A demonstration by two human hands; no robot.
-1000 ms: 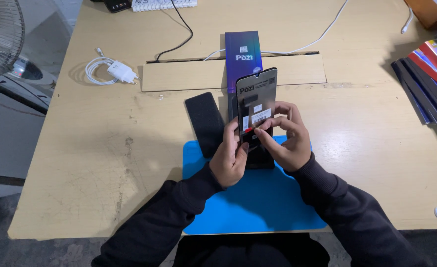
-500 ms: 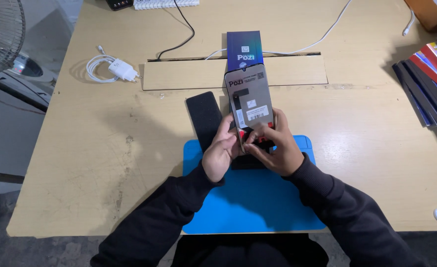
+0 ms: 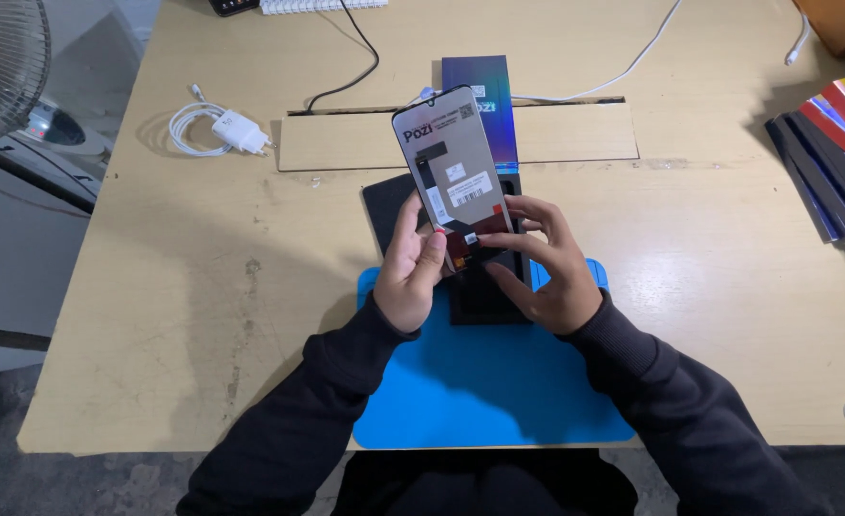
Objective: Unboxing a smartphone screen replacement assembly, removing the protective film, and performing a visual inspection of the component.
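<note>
A flat phone screen panel (image 3: 451, 172), grey-backed with white stickers and a dark lower end, stands tilted up above the blue mat (image 3: 480, 392). My left hand (image 3: 411, 272) grips its lower left edge. My right hand (image 3: 542, 263) holds the lower right, fingertips on the dark part at the bottom. Under my hands a black phone body (image 3: 484, 296) lies on the mat. A dark flat slab (image 3: 384, 205) lies on the table just left of the panel.
A blue-purple box (image 3: 484, 96) stands behind the panel by a cardboard strip (image 3: 346, 143). A white charger with coiled cable (image 3: 222, 131) lies at the left. A stack of coloured flat boxes (image 3: 833, 153) sits at the right; a fan (image 3: 2, 67) at the far left.
The panel has been lifted and tilted more upright, its grey back now towards me. Both hands stay at its lower end.
</note>
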